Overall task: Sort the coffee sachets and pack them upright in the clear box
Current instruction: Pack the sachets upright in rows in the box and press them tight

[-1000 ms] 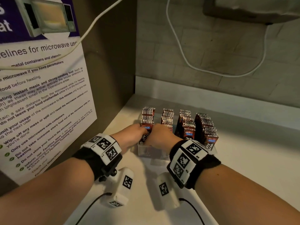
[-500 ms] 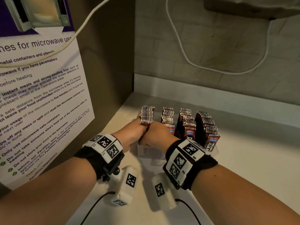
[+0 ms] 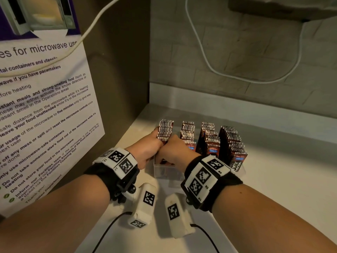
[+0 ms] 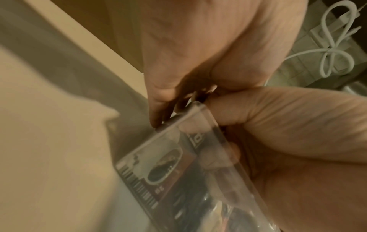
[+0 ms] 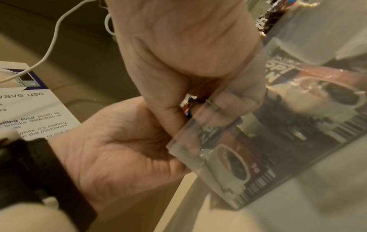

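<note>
Coffee sachets standing in a clear box, both hands at its near left corner.

The dark red foil coffee sachets (image 3: 207, 139) stand upright in four rows inside the clear rectangular plastic box (image 3: 164, 170), which sits on the white counter (image 3: 282, 179) near the corner of the grey tiled wall (image 3: 237, 61). The left hand (image 3: 145, 152) and the right hand (image 3: 175, 152) touch each other, fingers curled around the leftmost row of sachets (image 3: 165, 130) at the box's rim. A printed microwave notice (image 3: 45, 106) hangs to the left.
</note>
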